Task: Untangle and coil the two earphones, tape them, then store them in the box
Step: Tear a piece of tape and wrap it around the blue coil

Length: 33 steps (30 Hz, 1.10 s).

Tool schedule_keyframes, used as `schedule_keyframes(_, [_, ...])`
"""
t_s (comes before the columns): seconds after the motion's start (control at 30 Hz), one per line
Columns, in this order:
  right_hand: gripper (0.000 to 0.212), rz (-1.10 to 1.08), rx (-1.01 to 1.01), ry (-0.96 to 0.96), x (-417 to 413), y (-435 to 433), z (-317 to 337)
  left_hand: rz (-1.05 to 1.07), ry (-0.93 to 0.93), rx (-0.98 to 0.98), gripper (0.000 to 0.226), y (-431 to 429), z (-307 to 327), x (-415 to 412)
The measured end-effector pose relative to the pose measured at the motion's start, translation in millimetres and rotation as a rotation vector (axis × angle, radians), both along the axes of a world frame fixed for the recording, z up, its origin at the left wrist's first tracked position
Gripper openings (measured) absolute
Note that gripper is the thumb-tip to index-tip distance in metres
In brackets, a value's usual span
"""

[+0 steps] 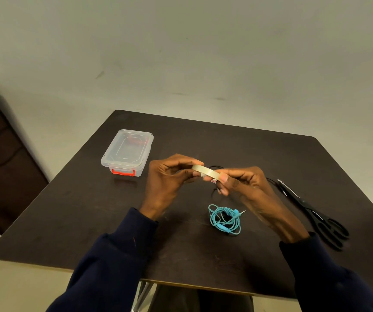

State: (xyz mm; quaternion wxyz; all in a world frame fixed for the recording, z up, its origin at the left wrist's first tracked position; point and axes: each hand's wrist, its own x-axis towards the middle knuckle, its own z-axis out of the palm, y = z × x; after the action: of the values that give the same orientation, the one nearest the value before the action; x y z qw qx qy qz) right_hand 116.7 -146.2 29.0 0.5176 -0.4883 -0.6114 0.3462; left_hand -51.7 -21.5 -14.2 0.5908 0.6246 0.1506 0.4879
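Left grip (165, 176): I see its fingers curled, pinching the tape roll (204, 171) at the left edge.
Right grip (241, 183): pinches the roll's right edge, above the counter (226, 143).
Black earphone (214, 167): behind my grips on the counter, mostly hidden.
Blue earphone (225, 219): coiled, lying below the right grip.
Scissors (311, 212): flat, far right.
Box (128, 152): lid on, far left.

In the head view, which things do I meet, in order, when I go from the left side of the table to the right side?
clear box → left hand → tape roll → right hand → black scissors. The teal earphone overlaps the tape roll and right hand, so it is left out.
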Motion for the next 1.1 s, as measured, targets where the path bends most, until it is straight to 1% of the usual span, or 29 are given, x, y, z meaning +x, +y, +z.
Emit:
schedule_keyframes(0.17, [0.029, 0.047, -0.041, 0.022, -1, 0, 0, -0.036, -0.021, -0.119, 0.027, -1, -1, 0])
schedule_keyframes(0.3, [0.031, 0.092, -0.074, 0.066, -3, -2, 1, -0.058, -0.028, -0.182, 0.031, -3, -2, 1])
schedule_keyframes(0.43, [0.034, 0.093, -0.109, 0.108, -3, -5, 1, -0.093, -0.047, -0.270, 0.034, -3, -4, 3])
schedule_keyframes(0.53, [0.038, 0.082, -0.140, 0.117, -3, -4, 0, -0.125, -0.056, -0.312, 0.032, -3, -7, 4])
schedule_keyframes(0.6, [0.043, 0.059, -0.153, 0.162, -3, -4, 0, -0.141, -0.062, -0.351, 0.029, -3, -9, 5])
schedule_keyframes(0.67, [0.038, 0.013, -0.151, 0.204, -5, -5, 2, -0.148, -0.064, -0.378, 0.028, -3, -8, 5])
schedule_keyframes(0.7, [0.040, -0.016, -0.143, 0.194, -5, -5, 3, -0.145, -0.063, -0.366, 0.028, -3, -8, 5])
schedule_keyframes(0.77, [0.038, -0.072, -0.115, 0.147, -8, -5, 5, -0.109, -0.049, -0.269, 0.030, -3, -7, 5])
schedule_keyframes(0.83, [0.023, -0.116, -0.072, 0.098, -11, -5, 7, -0.044, -0.025, -0.100, 0.032, -1, -5, 4])
schedule_keyframes(0.87, [0.024, -0.136, -0.054, 0.079, -12, -4, 7, -0.017, -0.016, -0.011, 0.032, -1, -3, 4])
schedule_keyframes(0.93, [0.033, -0.191, -0.028, 0.054, -16, -3, 9, 0.047, 0.011, 0.180, 0.031, 0, -1, 4])
schedule_keyframes(1.0, [0.034, -0.233, -0.009, 0.039, -17, -2, 10, 0.119, 0.058, 0.358, 0.030, -1, -1, 5])
schedule_keyframes(1.03, [0.033, -0.234, -0.003, 0.038, -18, -2, 10, 0.138, 0.070, 0.407, 0.029, 0, 0, 5])
schedule_keyframes(1.1, [0.032, -0.208, -0.002, 0.027, -17, -2, 9, 0.143, 0.071, 0.431, 0.026, 0, 0, 4])
